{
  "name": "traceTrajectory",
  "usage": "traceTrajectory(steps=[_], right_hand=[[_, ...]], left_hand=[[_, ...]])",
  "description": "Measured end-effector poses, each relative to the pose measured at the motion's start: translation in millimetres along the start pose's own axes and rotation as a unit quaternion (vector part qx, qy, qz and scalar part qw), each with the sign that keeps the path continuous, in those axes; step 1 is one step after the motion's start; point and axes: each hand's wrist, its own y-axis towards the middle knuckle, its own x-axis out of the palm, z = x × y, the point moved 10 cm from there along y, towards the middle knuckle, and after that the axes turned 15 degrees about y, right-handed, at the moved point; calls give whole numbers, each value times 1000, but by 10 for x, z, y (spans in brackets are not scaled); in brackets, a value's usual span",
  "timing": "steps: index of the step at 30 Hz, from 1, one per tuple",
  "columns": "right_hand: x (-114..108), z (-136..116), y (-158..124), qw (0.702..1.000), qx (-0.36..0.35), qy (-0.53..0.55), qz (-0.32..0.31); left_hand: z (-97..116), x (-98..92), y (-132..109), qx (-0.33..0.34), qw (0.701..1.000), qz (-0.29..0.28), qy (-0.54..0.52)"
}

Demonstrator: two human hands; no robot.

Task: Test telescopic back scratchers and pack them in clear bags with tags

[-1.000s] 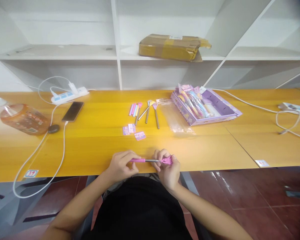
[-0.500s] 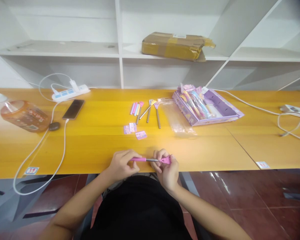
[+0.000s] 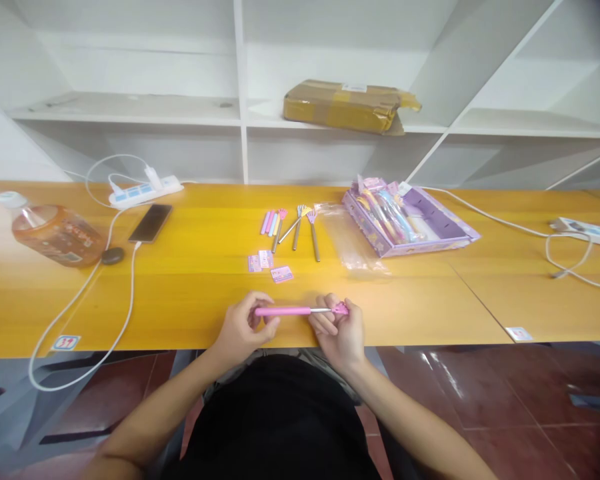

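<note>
A pink telescopic back scratcher [image 3: 283, 311] lies level across both hands above the table's front edge. My left hand [image 3: 245, 327] is curled loosely about the left end of its handle, the thumb below and the forefinger above. At the other end, my right hand [image 3: 344, 333] pinches the small pink claw head, with a short stretch of metal rod showing beside it. Ahead lie several metal-rod scratchers [image 3: 314, 237] with coloured claw heads, several pastel handle sleeves [image 3: 270, 223] and three small printed cards [image 3: 281, 274].
A purple display box [image 3: 425, 248] holds several wrapped scratchers, beside a clear plastic bag [image 3: 357, 250]. Leftward are a phone [image 3: 151, 223], a drink bottle [image 3: 55, 233], a power strip [image 3: 147, 191] and a looping white cable [image 3: 130, 293]. A taped carton [image 3: 340, 107] rests on the shelf.
The pink handle sleeve has moved right along the metal rod, so more of it shows and less rod is bare. My left hand's grip has loosened. The view has shifted slightly.
</note>
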Motion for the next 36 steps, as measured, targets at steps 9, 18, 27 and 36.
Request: traceTrajectory(steps=[9, 18, 27, 36], right_hand=[[247, 317, -450, 995, 74, -40, -62], [-78, -333, -308, 998, 44, -27, 21], [-888, -2427, -335, 974, -197, 22, 107], [-659, -2651, -591, 962, -245, 35, 112]], left_hand=[[212, 478, -158, 30, 972, -204, -113], [-229, 180, -58, -91, 964, -134, -212], [-975, -1131, -300, -152, 956, 13, -249], [-743, -1153, -456, -18, 969, -38, -243]])
